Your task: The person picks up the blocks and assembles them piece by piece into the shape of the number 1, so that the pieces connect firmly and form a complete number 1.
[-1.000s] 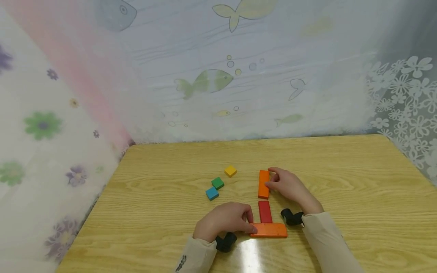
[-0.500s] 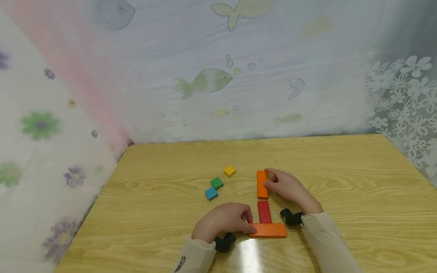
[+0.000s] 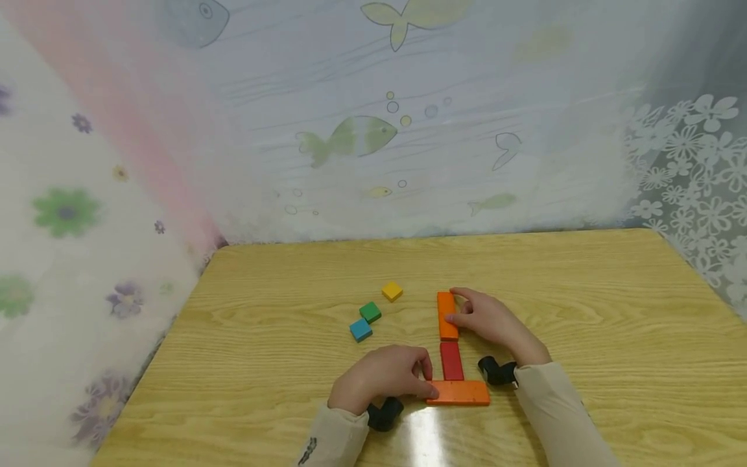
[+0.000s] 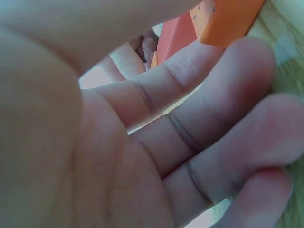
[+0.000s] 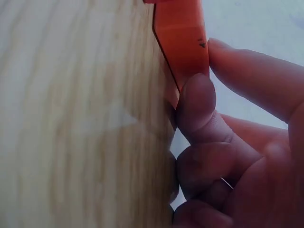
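In the head view my left hand pinches the left end of an orange block, which lies crosswise nearest me. My right hand holds another orange block that points away from me, thumb at its right side and a fingertip at its far end. Between the two lies a red block, touching the crosswise one. In the left wrist view a fingertip meets the end of the orange block. The right wrist view shows thumb and fingertip against the end of the orange block.
Left of the row, a yellow square block, a green one and a blue one lie on the wooden table. The green and blue blocks touch at a corner. A fish-patterned curtain hangs behind the table.
My right hand has drawn the far orange block slightly left and toward the red block, so the gap between them has closed. My left hand keeps its place on the crosswise orange block.
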`<state>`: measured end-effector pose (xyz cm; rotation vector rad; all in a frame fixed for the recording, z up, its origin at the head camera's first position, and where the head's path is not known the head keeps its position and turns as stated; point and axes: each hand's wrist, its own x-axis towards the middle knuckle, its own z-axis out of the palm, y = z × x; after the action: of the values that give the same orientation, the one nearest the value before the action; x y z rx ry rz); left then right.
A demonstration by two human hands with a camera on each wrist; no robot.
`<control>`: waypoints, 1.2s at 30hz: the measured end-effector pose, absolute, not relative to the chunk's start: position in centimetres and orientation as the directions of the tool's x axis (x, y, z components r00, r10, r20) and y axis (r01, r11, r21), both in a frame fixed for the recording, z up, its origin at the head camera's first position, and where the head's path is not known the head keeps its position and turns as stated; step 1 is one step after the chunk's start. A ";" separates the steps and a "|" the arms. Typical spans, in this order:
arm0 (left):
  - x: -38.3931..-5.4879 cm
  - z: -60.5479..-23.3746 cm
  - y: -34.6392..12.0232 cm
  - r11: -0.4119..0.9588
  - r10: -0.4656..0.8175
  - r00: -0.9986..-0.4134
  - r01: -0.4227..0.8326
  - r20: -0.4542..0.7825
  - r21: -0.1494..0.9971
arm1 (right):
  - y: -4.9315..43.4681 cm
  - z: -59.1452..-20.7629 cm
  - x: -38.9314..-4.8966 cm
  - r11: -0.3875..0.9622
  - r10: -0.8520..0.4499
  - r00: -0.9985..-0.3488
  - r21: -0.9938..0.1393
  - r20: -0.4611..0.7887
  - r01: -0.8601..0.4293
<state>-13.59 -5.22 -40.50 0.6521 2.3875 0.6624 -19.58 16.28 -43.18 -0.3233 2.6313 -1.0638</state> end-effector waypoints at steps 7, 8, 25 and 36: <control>-13.6 -40.7 -5.2 0.753 0.583 -0.715 0.297 -0.386 0.588 | 16.2 -43.2 -19.5 0.679 -0.334 -0.925 -0.727 -0.181 -0.102; -13.6 -40.7 -5.3 0.752 0.583 -0.715 0.295 -0.386 0.589 | 16.2 -43.2 -19.5 0.678 -0.337 -0.924 -0.728 -0.183 -0.103; -13.6 -40.6 -5.2 0.755 0.579 -0.716 0.291 -0.389 0.588 | 16.2 -43.2 -19.5 0.670 -0.338 -0.921 -0.737 -0.195 -0.089; -13.6 -40.5 -5.2 0.756 0.579 -0.718 0.297 -0.386 0.583 | 16.1 -42.9 -19.3 0.672 -0.333 -0.923 -0.735 -0.192 -0.089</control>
<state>-13.60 -5.17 -40.54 0.6559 2.3891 0.6648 -19.35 16.09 -42.94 -0.3355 2.5775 -1.1094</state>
